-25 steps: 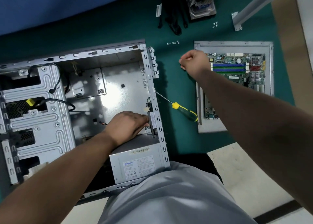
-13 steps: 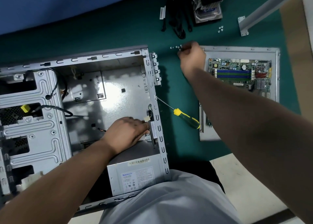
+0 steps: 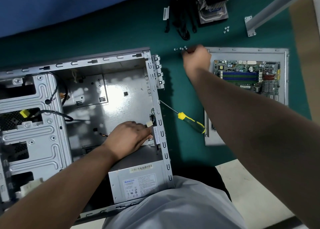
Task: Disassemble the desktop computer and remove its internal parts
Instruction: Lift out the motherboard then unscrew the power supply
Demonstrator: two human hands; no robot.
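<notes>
1. Head view, at 9 o'clock: the computer case lies open on its side on the green mat, with its drive cage at the far left and black cables trailing across it. It sits as it did a second ago.
2. At 7 o'clock inside the case, the left hand has stayed put over the whole second, fingers stretched flat toward the rear wall and pressing on a small part there; what lies under the fingertips is hidden. Just toward 6 o'clock from it, the power supply is still seated in the case's near corner.
3. At the centre, the yellow-and-black screwdriver lies unheld on the mat, its tip touching the case's rear edge, unmoved.
4. At 12 o'clock, the right hand has travelled away from the person since a second ago and now sits right at a short row of loose screws. Its fingers are curled, but whether they pinch a screw cannot be told.
5. At 2 o'clock, the motherboard rests on the removed side panel, half covered by the right forearm.
6. At 1 o'clock, a heatsink and drive and a second cluster of screws lie on the mat.
</notes>
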